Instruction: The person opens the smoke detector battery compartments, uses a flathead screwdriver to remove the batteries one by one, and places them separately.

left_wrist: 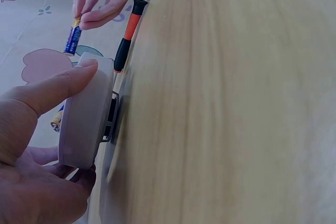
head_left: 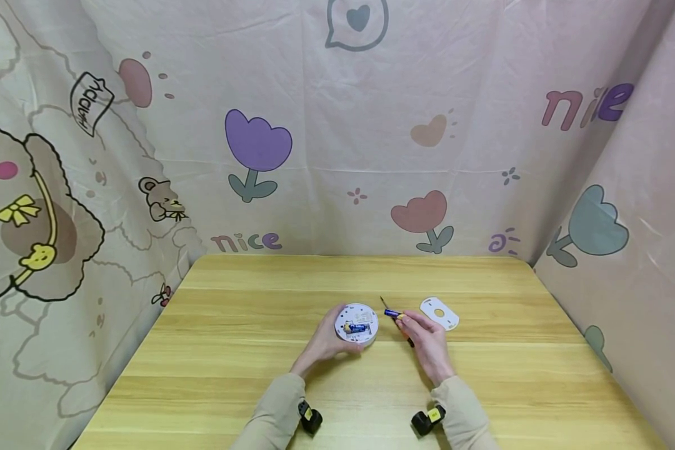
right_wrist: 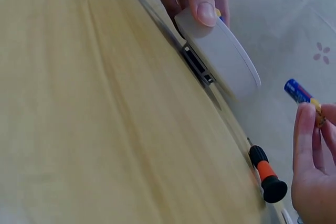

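Note:
My left hand (head_left: 325, 339) grips a round white battery-powered device (head_left: 365, 314), like a smoke alarm, by its edge. Its back, with printed labels, faces up in the head view, and a blue AA battery (head_left: 359, 327) lies on it at the battery compartment. In the left wrist view the thumb presses along the side of the white housing (left_wrist: 86, 114). To the right, my right hand (head_left: 429, 342) pinches another blue AA battery (head_left: 392, 313) by its yellow end, apart from the device. Its blue end points toward the device.
A screwdriver (left_wrist: 131, 29) with an orange and black handle lies on the wooden table (head_left: 230, 325), partly behind the right hand in the head view. Beyond that hand is a flat white plate (head_left: 430, 306) with a round central hole. Printed cloth (head_left: 337, 125) hangs around the table.

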### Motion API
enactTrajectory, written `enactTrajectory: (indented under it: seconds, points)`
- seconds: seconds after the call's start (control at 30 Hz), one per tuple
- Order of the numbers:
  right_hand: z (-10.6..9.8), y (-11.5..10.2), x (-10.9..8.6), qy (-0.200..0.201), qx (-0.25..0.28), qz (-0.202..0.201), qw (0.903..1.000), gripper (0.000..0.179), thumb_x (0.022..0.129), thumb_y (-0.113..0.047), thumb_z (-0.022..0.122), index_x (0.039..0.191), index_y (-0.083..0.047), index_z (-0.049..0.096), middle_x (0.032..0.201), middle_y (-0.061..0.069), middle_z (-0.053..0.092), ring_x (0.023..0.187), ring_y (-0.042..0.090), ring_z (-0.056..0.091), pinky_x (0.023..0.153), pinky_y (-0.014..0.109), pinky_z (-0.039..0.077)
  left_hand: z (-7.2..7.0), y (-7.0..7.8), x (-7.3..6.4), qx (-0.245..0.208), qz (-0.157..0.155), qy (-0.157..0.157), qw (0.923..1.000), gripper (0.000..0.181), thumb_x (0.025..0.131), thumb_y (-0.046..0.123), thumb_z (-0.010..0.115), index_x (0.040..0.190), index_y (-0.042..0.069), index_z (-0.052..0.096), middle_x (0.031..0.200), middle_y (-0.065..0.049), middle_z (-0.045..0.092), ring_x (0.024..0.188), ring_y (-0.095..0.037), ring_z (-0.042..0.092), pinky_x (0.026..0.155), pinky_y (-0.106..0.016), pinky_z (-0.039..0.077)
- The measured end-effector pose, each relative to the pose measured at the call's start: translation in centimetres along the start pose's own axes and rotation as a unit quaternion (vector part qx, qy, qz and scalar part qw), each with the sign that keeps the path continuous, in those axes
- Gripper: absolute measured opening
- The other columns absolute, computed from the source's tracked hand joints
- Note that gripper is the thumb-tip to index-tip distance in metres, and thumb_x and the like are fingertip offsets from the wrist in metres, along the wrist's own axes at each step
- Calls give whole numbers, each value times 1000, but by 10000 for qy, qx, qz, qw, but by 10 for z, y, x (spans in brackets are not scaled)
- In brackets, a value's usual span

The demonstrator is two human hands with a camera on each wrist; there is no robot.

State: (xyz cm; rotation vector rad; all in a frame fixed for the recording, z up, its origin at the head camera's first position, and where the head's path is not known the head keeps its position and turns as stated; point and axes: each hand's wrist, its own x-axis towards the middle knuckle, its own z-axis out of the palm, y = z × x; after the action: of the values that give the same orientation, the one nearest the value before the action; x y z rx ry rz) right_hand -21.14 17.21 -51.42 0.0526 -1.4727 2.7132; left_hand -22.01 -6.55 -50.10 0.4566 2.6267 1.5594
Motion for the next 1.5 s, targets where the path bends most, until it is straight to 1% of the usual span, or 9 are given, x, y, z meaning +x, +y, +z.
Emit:
enactTrajectory:
  seconds: [0.13,0.27,0.37,0.53,0.7,0.9,1.03,1.27,1.5]
  points:
    - [-3,0,1,430,-99,-50,9990,25,79,3,61,103,7,61,86,6,70,82,17,68,82,27,53,0,0,0,3,-60,-7,10000,109,49,24,86,138,5,26,139,-18,35,127,-36,35,106,-56,26]
    - [-4,1,1,926,-349,-104,9950,41,76,1,65,111,15,51,84,7,71,81,17,68,83,31,53,0,0,1,7,-83,-10,10000,109,49,23,85,138,4,26,139,-18,35,127,-36,34,106,-56,26]
    - [-4,2,2,1244,-492,-92,9910,48,73,1,67,114,16,47,83,6,71,80,17,68,83,32,53,0,0,1,16,-41,-3,10000,108,49,23,85,138,4,26,139,-18,35,127,-37,34,106,-57,26]
    - [-5,3,3,1642,-829,-33,9829,51,71,0,68,115,16,48,78,1,71,76,12,68,78,26,55,0,2,0,-2,-66,-19,10000,108,49,23,85,138,5,26,140,-18,34,127,-36,34,106,-57,26]
    - [-8,5,5,1900,-1459,-76,9708,46,69,-1,71,109,14,55,78,-7,69,71,4,65,70,19,55,0,2,0,-24,-106,-38,9999,109,49,22,86,139,7,26,140,-17,34,127,-35,34,106,-57,26]
    - [-10,4,7,2047,-2328,-124,9507,38,66,-3,73,101,8,62,76,-10,68,68,1,62,64,15,53,0,1,0,-50,-28,-30,10000,109,49,22,85,138,4,26,140,-19,34,127,-37,34,106,-58,25]
    - [-10,3,8,2068,-2845,-91,9361,33,66,-3,73,97,6,65,73,-7,68,65,1,61,61,14,51,0,1,0,-48,3,-14,10000,108,49,23,85,138,3,26,139,-19,34,127,-38,34,106,-58,25]
    - [-11,2,10,2055,-3837,-235,9000,24,67,-8,74,90,-1,69,79,7,71,62,-1,59,58,12,47,0,1,1,-64,3,-15,10000,107,50,22,85,138,3,27,139,-19,35,126,-37,34,106,-57,25]
    - [-12,3,11,1983,-4472,-416,8712,20,69,-11,74,88,-6,71,83,12,70,61,-3,58,58,10,48,-1,2,0,-11,-97,-23,9999,107,49,20,85,138,6,27,139,-16,36,126,-35,35,106,-56,26]
